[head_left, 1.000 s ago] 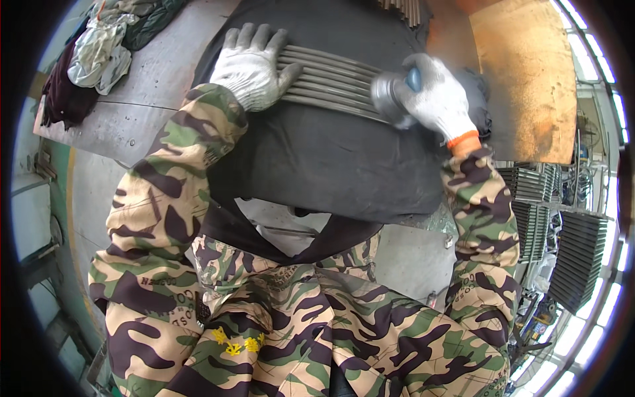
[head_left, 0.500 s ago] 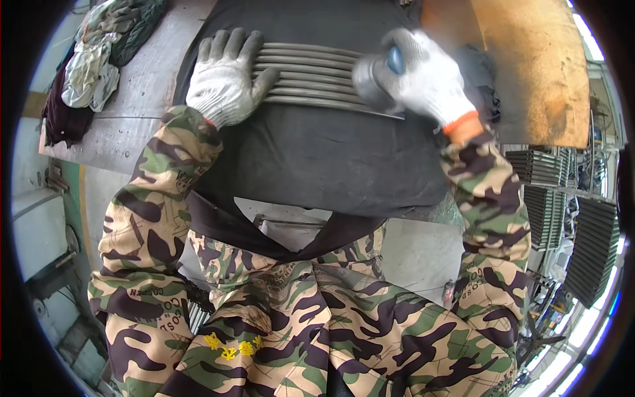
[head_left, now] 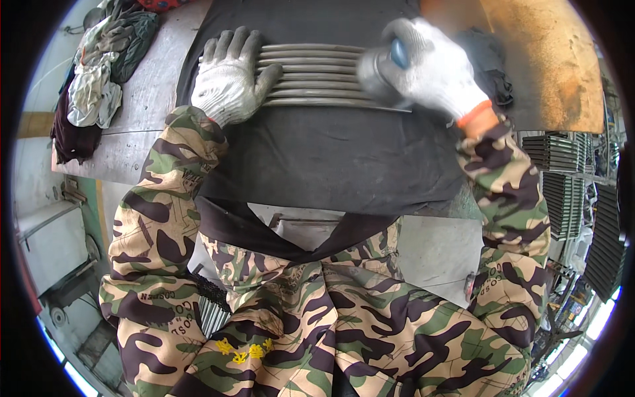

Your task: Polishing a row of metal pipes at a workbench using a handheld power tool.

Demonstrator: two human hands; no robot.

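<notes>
Several thin metal rods point(head_left: 311, 76) lie side by side, running left to right on a black cloth point(head_left: 324, 159). My left hand point(head_left: 228, 83), in a white work glove with grey fingers, lies flat over their left ends, the fingers stretched out and the thumb apart. My right hand point(head_left: 433, 69), in a white glove with an orange cuff, is closed round what looks like a palm sander point(head_left: 378, 74) with a blue top and a round grey body. The sander is over the right part of the rods; motion blurs its edge, and it hides their right ends.
Crumpled rags point(head_left: 99, 83) are heaped on the table's left side. At the right lie a dark cloth point(head_left: 486, 66) and an orange-brown board point(head_left: 549, 66). Stacks of dark metal bars point(head_left: 562, 198) stand beyond my right arm.
The whole view has shifted a little, moving my body and sleeves rightward in the picture. My right hand and the sander are slightly farther right; my left hand stays on the rods.
</notes>
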